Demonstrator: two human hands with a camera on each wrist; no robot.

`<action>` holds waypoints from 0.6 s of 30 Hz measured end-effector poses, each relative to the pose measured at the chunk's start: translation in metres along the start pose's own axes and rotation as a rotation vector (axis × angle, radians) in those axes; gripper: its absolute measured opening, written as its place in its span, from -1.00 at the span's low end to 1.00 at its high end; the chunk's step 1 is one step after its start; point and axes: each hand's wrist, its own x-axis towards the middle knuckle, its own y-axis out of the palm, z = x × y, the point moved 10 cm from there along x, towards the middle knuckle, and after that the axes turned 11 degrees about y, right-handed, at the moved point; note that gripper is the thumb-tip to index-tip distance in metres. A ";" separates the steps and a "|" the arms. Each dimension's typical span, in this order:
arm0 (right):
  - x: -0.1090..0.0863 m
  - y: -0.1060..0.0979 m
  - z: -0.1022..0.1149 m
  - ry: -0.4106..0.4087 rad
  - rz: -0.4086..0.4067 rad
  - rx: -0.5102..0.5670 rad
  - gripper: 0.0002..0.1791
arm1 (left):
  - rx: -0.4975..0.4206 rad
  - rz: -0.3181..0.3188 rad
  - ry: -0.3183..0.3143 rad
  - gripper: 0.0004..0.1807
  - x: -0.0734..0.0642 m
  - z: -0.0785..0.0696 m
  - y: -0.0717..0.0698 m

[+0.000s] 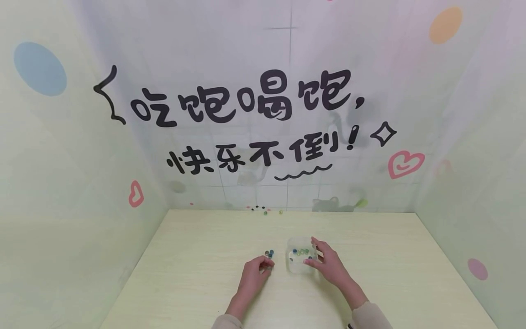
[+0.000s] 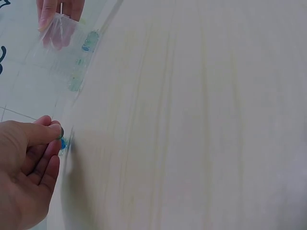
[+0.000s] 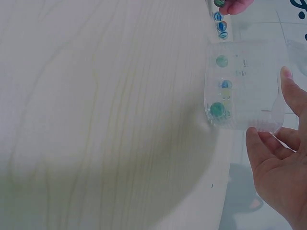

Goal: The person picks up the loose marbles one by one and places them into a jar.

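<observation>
And here the left hand [image 1: 252,277] is working low over the pale wooden table [image 1: 197,283], thumb and fingertips pinching a single dark green marble [image 3: 219,3]. Right by those fingertips, three loose marbles [image 1: 270,253] are sitting in a tight little group on the tabletop — the right wrist view is showing them in a row, blue swirling through their glass, between the left hand and the container.

Across to the right hand [image 1: 332,267], and it's gripping the clear plastic container [image 1: 301,268] at its right side, thumb on the near part and fingers reaching round the far corner. The container is standing upright on the table, just right of the loose group and apart from it. Inside, several marbles in the container [image 1: 302,252] are resting on the bottom, mostly green with some blue among them; the exact count is hard to tell through the cloudy plastic.

Pale sleeves [image 1: 371,316] are covering both forearms. Behind it all, the back wall [image 1: 255,41] is carrying big black lettering [image 1: 209,105] in two lines, with a pink heart [image 1: 405,164] showing at the right — and a blue dot [image 1: 40,68] is brightening the left wall.
</observation>
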 end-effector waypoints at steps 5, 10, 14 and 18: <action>0.000 0.000 0.000 -0.002 0.001 0.002 -0.16 | -0.007 -0.001 0.006 -0.81 -0.001 -0.002 0.000; 0.000 0.000 0.000 -0.002 0.000 0.001 -0.16 | -0.020 -0.009 0.013 -0.79 -0.001 -0.007 -0.003; -0.001 0.000 0.001 0.000 -0.001 0.002 -0.17 | -0.018 -0.016 0.033 -0.79 0.000 -0.012 -0.005; -0.001 0.000 0.003 0.001 0.001 0.003 -0.18 | -0.013 -0.021 0.057 -0.79 0.001 -0.015 -0.006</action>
